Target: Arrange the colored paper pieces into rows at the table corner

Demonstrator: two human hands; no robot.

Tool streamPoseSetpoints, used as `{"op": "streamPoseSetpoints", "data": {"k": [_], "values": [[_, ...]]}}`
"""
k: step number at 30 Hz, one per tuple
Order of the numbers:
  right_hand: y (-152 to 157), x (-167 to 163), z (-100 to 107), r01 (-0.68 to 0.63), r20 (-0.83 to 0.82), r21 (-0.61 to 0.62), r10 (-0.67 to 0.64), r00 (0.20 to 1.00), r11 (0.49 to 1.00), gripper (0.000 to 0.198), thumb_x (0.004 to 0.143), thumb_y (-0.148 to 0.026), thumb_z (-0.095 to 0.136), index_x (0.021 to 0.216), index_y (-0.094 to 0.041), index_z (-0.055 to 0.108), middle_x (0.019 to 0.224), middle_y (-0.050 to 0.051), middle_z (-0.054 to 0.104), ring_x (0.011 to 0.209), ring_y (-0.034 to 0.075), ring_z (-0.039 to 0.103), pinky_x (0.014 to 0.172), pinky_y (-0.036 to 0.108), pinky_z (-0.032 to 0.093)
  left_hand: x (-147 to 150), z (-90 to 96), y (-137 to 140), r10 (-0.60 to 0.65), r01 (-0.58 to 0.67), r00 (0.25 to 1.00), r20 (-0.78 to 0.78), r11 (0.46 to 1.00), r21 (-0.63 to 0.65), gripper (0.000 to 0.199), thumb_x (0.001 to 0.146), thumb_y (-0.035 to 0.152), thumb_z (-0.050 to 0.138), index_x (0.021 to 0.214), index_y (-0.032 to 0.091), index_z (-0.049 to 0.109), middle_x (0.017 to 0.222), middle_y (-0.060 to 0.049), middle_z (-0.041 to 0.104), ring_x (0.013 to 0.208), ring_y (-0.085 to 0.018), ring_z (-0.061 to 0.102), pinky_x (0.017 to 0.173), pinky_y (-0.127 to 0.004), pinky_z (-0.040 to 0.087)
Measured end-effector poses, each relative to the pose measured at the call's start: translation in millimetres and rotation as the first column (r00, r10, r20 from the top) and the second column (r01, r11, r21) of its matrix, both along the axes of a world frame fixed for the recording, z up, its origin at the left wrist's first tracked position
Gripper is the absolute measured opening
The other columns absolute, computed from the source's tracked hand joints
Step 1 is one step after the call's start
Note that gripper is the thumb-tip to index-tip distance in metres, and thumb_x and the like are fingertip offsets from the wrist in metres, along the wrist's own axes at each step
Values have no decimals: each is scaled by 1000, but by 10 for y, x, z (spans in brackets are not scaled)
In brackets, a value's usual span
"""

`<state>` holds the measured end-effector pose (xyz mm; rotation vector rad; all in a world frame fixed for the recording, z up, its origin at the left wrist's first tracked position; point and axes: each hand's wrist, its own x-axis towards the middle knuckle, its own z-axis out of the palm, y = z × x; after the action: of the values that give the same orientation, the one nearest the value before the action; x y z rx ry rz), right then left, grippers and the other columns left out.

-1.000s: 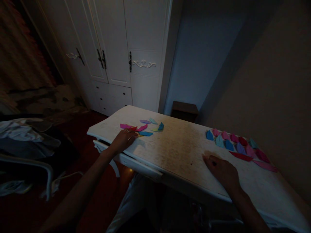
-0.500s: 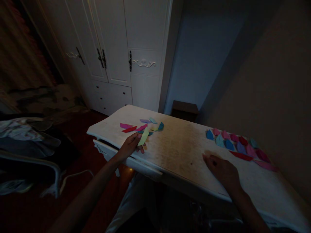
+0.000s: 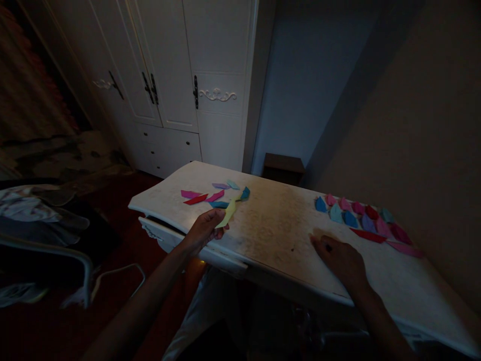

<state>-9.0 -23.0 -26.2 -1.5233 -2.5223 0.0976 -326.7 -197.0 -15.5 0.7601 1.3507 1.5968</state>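
My left hand (image 3: 208, 228) pinches a flat yellow folded paper boat (image 3: 227, 214) between thumb and fingers, above the front edge of the white table (image 3: 268, 225). Just beyond it lie several flat folded papers, among them a red one (image 3: 196, 199), a pink one (image 3: 216, 196), a teal one (image 3: 219, 204) and a lilac one (image 3: 221, 186). A blue piece (image 3: 245, 193) sits at their right end. My right hand (image 3: 340, 258) rests on the table, loosely curled, with nothing visible in it.
Rows of upright paper boats (image 3: 350, 219) stand at the table's right, with a flat red folded paper (image 3: 368, 235) and a pink one (image 3: 405, 249) before them. A drawer (image 3: 221, 261) juts out at the front. Behind are a white wardrobe (image 3: 221, 125) and a brown box-like stool (image 3: 283, 163).
The yellow paper boat in my left hand has turned and tilted, its upper end now farther right. My right hand stays on the table. The whole view has shifted slightly.
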Motion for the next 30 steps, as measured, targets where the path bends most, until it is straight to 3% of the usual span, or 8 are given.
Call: {"op": "streamPoseSetpoints", "data": {"k": [11,17,23,30], "values": [[-16,-16,13,-1,3,11,1,1000,1000,46,93,-52,38,69,-23,64,66,2,66,63,18,62,54,25,29,103,82,136,-18,18,971,-238,1000,-2,33,68,45,75,72,16,59,58,2,60,41,-7,49,42,-21,37],[-27,-33,9,-27,5,39,27,1000,999,47,95,-50,37,70,-22,64,66,2,67,63,18,62,54,24,28,228,187,339,-118,113,932,-343,993,-34,34,71,48,71,71,15,63,64,-1,64,47,-9,52,46,-21,39],[-45,-64,20,-64,15,63,63,998,996,43,97,-44,39,71,-22,64,67,1,68,65,16,62,55,25,26,472,274,864,-238,256,828,-508,966,-35,32,72,47,70,69,15,69,54,-1,61,47,-10,51,45,-21,35],[-37,-69,31,-97,-5,54,98,995,994,38,98,-41,41,76,-22,65,74,1,71,69,15,64,58,25,30,1060,252,1762,-304,390,640,-706,920,-42,31,74,44,67,67,15,72,59,-2,65,53,-13,55,52,-23,40]]}}
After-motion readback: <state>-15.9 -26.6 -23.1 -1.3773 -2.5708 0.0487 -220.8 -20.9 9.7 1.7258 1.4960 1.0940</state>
